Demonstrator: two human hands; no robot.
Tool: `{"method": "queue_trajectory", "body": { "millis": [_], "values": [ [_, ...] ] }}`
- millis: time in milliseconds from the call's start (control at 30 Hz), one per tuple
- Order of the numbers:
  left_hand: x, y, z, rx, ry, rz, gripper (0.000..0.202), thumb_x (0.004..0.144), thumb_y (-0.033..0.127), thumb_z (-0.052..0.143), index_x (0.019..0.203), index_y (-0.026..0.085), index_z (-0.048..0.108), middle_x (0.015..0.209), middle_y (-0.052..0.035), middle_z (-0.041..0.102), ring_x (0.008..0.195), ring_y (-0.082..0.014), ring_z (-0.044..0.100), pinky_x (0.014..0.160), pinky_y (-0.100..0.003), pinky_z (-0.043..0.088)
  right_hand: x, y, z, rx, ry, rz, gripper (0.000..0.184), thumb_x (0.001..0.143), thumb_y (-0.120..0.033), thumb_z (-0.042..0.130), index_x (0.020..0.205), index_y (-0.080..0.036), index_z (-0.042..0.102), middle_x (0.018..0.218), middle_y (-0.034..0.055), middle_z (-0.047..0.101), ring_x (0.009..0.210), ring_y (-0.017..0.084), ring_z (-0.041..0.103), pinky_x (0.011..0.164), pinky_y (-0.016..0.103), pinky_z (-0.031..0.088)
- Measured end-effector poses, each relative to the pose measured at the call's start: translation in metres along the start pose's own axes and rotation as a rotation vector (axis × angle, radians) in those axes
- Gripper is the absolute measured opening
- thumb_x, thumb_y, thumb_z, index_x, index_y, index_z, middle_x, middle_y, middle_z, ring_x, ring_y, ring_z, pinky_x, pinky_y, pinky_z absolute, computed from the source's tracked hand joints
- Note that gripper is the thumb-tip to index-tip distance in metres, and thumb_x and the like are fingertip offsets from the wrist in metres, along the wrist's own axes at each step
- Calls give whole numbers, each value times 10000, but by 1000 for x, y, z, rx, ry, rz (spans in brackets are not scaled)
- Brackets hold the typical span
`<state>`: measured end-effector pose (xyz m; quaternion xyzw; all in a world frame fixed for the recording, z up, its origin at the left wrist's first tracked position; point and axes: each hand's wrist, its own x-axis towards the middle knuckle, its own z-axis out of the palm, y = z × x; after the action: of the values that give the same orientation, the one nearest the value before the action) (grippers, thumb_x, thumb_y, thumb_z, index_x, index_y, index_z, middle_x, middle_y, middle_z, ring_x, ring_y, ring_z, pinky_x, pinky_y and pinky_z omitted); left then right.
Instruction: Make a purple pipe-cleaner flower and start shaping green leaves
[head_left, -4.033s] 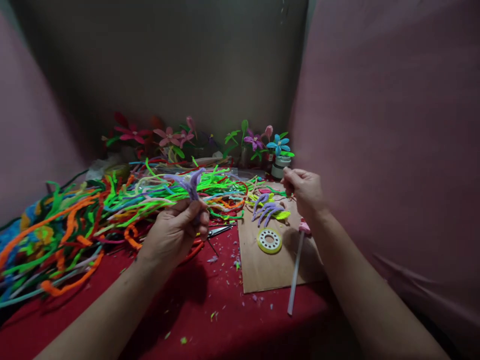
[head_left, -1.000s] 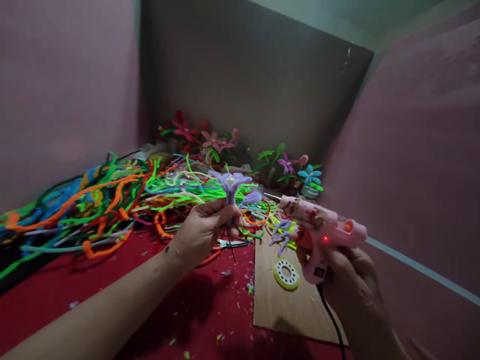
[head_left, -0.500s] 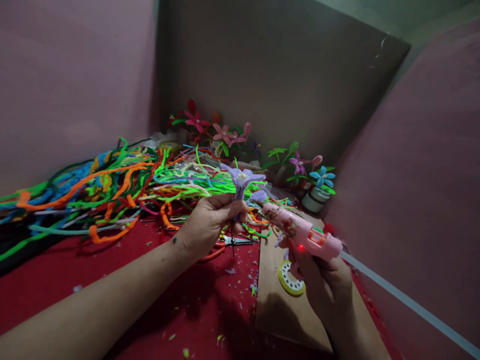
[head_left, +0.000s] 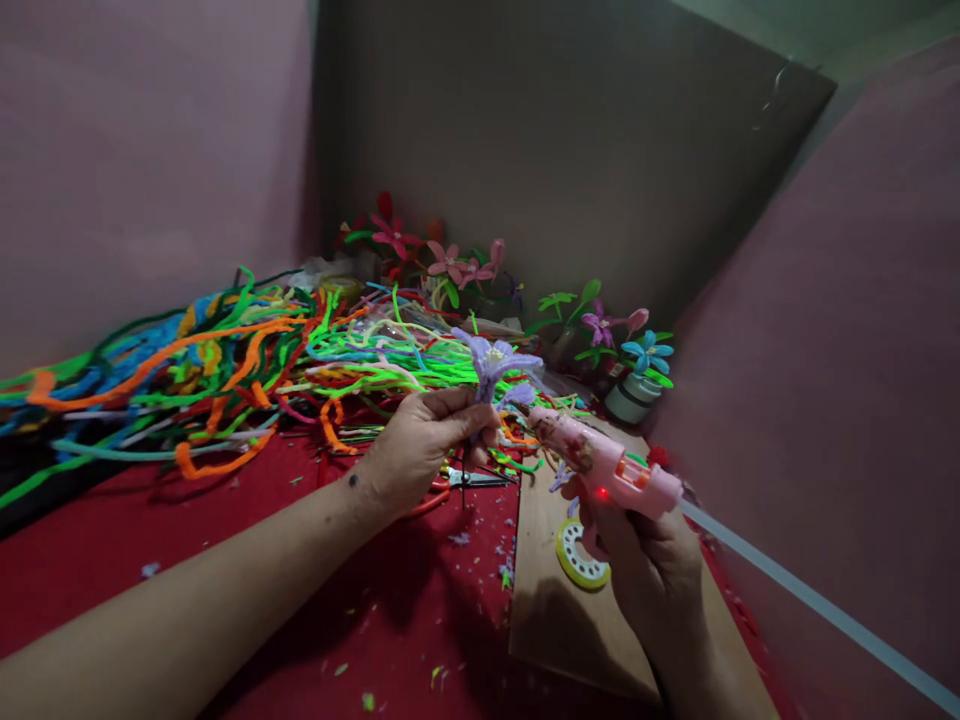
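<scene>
A lavender pipe-cleaner flower (head_left: pixel 491 368) with a pale centre is pinched at its base between the thumb and fingers of my left hand (head_left: pixel 439 435). Its dark stem points down below the fist. My right hand (head_left: pixel 649 560) is wrapped round a pink glue gun (head_left: pixel 600 465) with a red light lit on its side. A long translucent glue stick (head_left: pixel 817 605) runs out of the gun's back end. The nozzle is close to the flower's lower right petal; whether it touches, I cannot tell.
Bundles of coloured pipe cleaners (head_left: pixel 247 350) cover the left and back of the red cloth (head_left: pixel 300 600). Scissors (head_left: pixel 480 480) lie beneath my left hand. A yellow tape roll (head_left: pixel 581 560) rests on a wooden board (head_left: pixel 555 620). Finished flowers (head_left: pixel 450 262) and a small pot (head_left: pixel 634 398) stand behind.
My left hand has tilted the flower slightly to the right, bringing its petals a bit nearer the nozzle. The glue gun has hardly moved.
</scene>
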<state>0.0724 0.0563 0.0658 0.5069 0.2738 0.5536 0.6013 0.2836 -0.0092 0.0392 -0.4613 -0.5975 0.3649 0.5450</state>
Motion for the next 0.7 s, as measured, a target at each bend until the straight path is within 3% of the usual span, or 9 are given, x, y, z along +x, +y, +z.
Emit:
{"method": "queue_trajectory", "body": {
  "millis": [100,300,433,633,700],
  "values": [
    [0,0,1,-2,5,-8,161,720,281,671,643,144,636,615,4,618,473,-77,531,463,-196,425,0,4,0,-143,131,-84,154,813,-264,591,942,-276,674,881,51,664,831,232,594,649,345,469],
    [0,0,2,12,-1,-4,165,722,272,667,633,139,629,609,7,611,476,-71,525,472,-189,432,-2,0,0,-243,125,-26,184,813,-330,584,966,-269,667,861,41,661,661,175,560,504,298,406],
    [-1,0,3,10,7,-16,167,703,279,686,633,137,632,607,0,614,465,-74,527,452,-185,422,-2,-3,1,-239,111,-55,183,828,-333,563,971,-278,663,875,38,655,744,192,574,611,328,444],
    [-2,1,3,22,15,-18,174,696,282,687,621,135,633,601,-5,612,462,-77,524,439,-187,416,-3,3,-1,-212,133,-30,164,818,-332,579,938,-267,671,848,44,656,751,203,581,650,346,464],
    [-1,0,3,34,15,-18,171,698,281,682,624,134,635,600,-5,610,464,-77,526,441,-186,415,-2,3,-1,-140,71,-38,195,828,-310,567,995,-263,656,894,52,657,818,213,585,691,352,474]
  ]
}}
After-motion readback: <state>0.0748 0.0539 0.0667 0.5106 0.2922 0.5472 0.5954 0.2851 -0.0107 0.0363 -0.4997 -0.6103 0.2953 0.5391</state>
